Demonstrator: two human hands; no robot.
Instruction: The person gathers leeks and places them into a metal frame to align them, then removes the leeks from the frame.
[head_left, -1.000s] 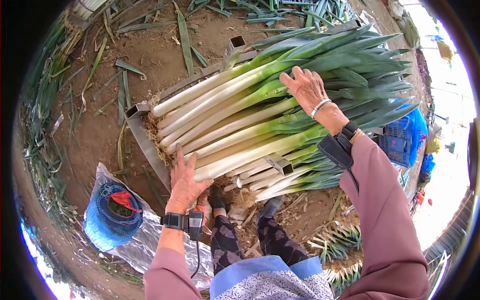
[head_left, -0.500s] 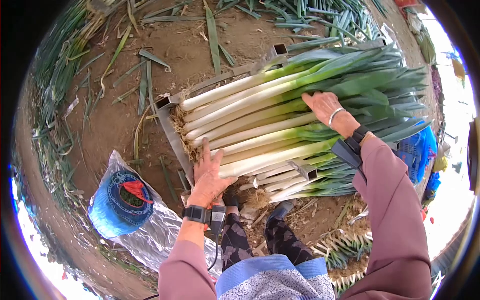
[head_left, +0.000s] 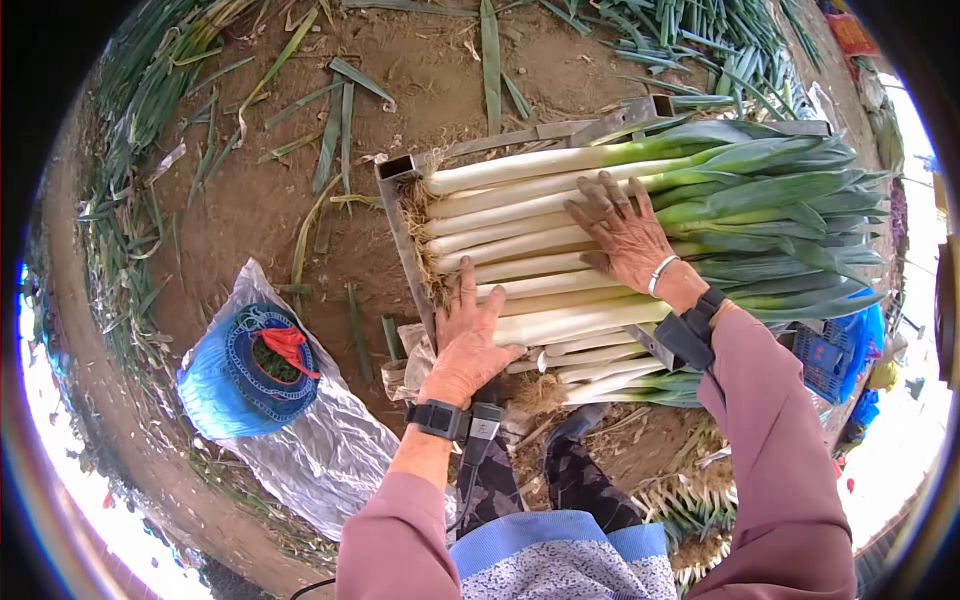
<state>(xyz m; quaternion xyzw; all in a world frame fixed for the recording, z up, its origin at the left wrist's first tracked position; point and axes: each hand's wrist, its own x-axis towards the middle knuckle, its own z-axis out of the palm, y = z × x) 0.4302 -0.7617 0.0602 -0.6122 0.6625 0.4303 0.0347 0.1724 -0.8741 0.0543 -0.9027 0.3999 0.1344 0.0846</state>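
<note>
A layer of long leeks (head_left: 540,222) lies side by side in a metal frame (head_left: 403,220), with rooty ends to the left and green leaves to the right. My left hand (head_left: 470,335) rests on the white stalks near the roots, its fingers spread. Further right, my right hand (head_left: 625,235) lies flat across the middle of the stalks, fingers apart and pointing up and left. Neither hand is wrapped round a leek. Below the frame's near side, more leeks (head_left: 600,370) lie close to my feet.
On the left a round blue cloth-covered object (head_left: 250,370) with red cloth on top sits by a silver sheet (head_left: 300,480). Cut leaves (head_left: 345,130) litter the soil. A blue crate (head_left: 822,360) stands at right. More leeks (head_left: 690,510) lie at lower right.
My right hand has moved from the green leaves onto the white stalks and its fingers have spread. My left hand stays near the root ends. The whole view has shifted a little.
</note>
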